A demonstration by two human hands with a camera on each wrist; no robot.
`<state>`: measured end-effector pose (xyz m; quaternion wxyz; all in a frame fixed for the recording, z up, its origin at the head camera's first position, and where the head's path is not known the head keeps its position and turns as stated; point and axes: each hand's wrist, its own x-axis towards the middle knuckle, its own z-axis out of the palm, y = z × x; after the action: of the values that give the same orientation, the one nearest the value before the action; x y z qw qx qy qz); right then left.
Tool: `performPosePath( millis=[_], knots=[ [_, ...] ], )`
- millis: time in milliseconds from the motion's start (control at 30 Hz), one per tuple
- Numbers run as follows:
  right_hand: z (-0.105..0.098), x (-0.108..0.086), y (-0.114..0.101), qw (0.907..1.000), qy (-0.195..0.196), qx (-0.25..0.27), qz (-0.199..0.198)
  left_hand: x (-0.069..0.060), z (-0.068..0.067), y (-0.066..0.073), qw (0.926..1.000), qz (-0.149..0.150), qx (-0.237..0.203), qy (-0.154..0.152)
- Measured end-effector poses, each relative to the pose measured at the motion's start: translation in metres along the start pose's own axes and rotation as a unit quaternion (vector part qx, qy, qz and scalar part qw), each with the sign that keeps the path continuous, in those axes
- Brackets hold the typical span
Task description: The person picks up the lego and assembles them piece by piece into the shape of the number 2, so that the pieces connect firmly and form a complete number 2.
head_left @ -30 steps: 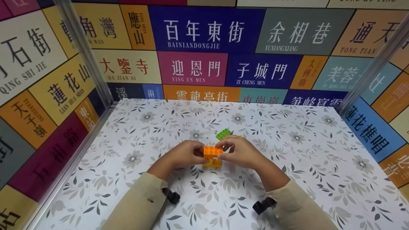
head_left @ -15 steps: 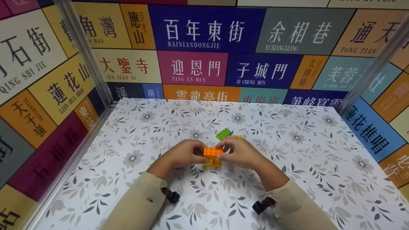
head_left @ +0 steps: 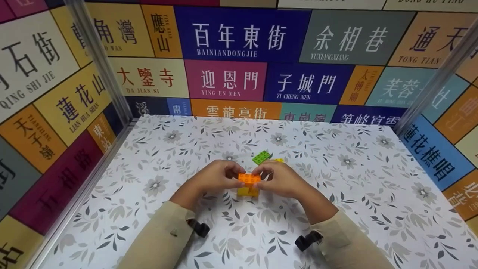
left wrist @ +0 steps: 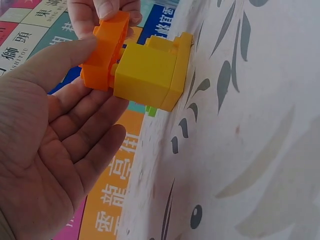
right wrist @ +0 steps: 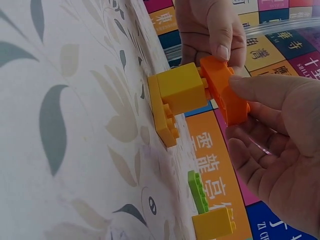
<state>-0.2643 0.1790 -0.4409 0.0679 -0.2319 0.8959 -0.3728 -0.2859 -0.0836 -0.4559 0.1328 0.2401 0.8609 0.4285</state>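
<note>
Two hands (head_left: 216, 176) (head_left: 281, 180) pinch an orange brick (head_left: 249, 178); sign-patterned walls (head_left: 242, 33) border the floral tabletop (head_left: 321, 145).

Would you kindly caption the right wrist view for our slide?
Left hand and right hand hold an orange brick over yellow stacked bricks.

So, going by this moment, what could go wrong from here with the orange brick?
1. The orange brick sits tilted on the yellow brick, with studs showing in the gap, so pressing down might seat it crooked.
2. Its right end overhangs the yellow brick; if the right hand pushes harder there than the left hand, the stack could tip.
</note>
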Motion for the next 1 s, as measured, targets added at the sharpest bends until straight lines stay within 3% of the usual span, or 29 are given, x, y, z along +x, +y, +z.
performPosePath(
  millis=[567, 1000],
  knots=[
    [0.0023, 0.001, 0.0027, 1.0, -0.005, 0.006, 0.001, 0.001, 0.0021, -0.0004, 0.9998, -0.02, 0.01, 0.002],
    [0.0026, 0.0023, 0.0044, 0.9999, -0.011, -0.002, 0.012, -0.0019, 0.0026, 0.0086, 0.9987, -0.048, 0.012, 0.007]
  ],
)
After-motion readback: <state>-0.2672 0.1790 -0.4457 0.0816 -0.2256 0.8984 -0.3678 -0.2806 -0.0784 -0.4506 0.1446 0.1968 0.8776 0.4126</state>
